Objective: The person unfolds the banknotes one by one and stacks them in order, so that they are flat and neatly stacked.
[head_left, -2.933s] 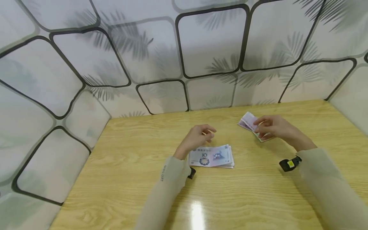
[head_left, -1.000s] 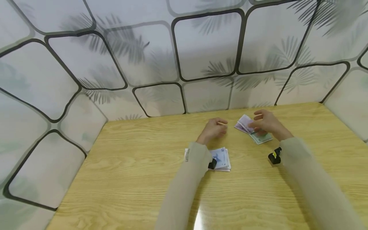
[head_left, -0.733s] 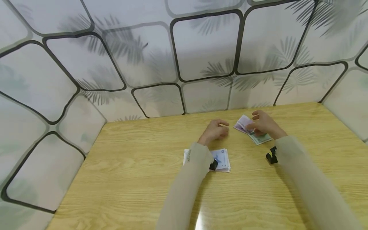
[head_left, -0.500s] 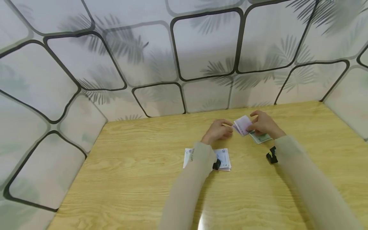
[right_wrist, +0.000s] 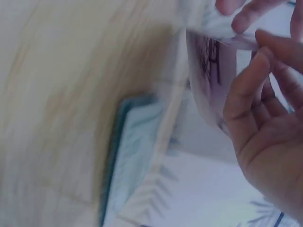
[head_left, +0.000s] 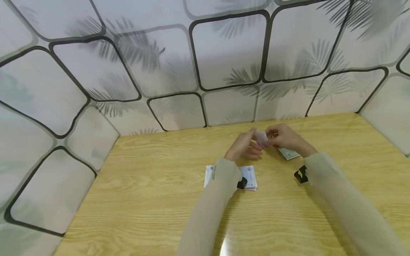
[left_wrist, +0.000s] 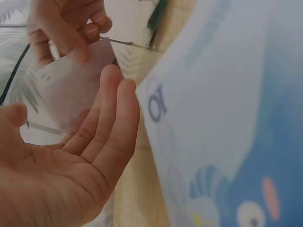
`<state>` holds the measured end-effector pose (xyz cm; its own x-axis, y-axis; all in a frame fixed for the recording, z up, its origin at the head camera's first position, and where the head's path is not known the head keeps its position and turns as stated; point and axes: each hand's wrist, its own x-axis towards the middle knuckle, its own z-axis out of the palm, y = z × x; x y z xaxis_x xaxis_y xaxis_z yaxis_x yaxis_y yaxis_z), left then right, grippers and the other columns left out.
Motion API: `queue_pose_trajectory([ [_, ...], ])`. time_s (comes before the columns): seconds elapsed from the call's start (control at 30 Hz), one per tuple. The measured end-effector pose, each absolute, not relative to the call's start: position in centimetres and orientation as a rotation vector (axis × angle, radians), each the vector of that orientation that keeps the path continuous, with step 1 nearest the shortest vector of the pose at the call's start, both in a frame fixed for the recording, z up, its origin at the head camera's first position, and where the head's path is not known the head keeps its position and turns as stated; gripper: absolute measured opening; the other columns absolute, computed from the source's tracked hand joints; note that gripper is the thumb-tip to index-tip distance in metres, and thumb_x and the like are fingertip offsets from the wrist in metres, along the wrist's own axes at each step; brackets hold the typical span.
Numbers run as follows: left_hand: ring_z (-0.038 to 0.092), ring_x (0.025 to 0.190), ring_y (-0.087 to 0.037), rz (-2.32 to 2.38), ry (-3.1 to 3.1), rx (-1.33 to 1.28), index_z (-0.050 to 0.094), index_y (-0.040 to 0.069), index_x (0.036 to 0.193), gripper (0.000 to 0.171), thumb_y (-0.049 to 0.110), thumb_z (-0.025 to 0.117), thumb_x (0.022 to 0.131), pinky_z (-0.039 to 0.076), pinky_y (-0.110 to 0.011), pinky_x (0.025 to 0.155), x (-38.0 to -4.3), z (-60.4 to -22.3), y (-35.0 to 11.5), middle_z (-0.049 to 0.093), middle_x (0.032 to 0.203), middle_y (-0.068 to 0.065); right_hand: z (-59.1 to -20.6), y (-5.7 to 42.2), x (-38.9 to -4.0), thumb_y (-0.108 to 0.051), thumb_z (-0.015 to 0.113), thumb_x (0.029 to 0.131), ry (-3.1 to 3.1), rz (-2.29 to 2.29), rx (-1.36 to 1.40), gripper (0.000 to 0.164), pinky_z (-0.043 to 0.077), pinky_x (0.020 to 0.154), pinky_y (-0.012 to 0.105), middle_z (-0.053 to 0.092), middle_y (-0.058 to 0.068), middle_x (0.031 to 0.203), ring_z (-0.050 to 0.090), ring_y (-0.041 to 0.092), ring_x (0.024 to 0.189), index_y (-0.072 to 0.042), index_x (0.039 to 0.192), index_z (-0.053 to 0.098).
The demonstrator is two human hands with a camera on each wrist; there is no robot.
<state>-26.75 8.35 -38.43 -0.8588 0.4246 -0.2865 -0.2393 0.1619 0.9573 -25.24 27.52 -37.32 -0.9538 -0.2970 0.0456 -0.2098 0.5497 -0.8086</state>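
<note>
A purple banknote point(head_left: 261, 139), bent in a curve in the right wrist view, is raised between the two hands. My right hand point(head_left: 285, 137) pinches its edge between thumb and fingertips point(right_wrist: 258, 61). Held alongside it, my left hand point(head_left: 245, 145) has its fingers extended and thumb spread, and in the left wrist view the fingers overlap the note's lower edge. Below the right hand lie green banknotes point(head_left: 289, 154), partly hidden by it. Under the left forearm is a stack of pale blue banknotes point(head_left: 249, 176); its top note shows a 10 and a blue cartoon figure in the left wrist view.
The wooden table point(head_left: 144, 195) runs back to a wall covering point(head_left: 173, 67) of rounded outlines and leaf prints. Black wrist devices point(head_left: 301, 175) hang beneath both sleeves. Glare shows on the table near the front.
The right hand has picked the purple banknote off the green ones and brought it left and up. The left hand, earlier near the blue stack, has moved right and opened its fingers toward the note.
</note>
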Motion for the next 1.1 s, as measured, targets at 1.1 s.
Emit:
queue_pose_trajectory([
  [1.1, 0.070, 0.077, -0.025, 1.839, 2.082, 0.225, 0.057, -0.004, 0.137, 0.035, 0.001, 0.058, 0.102, 0.062, -0.043, 0.079, -27.1, -37.0, 5.0, 0.068, 0.096, -0.016, -36.4, 30.1, -24.3, -0.008, 0.058, 0.103, 2.492, -1.705, 0.017, 0.036, 0.055, 0.062, 0.024, 0.060, -0.005, 0.083, 0.055, 0.007, 0.067, 0.013, 0.130, 0.047],
])
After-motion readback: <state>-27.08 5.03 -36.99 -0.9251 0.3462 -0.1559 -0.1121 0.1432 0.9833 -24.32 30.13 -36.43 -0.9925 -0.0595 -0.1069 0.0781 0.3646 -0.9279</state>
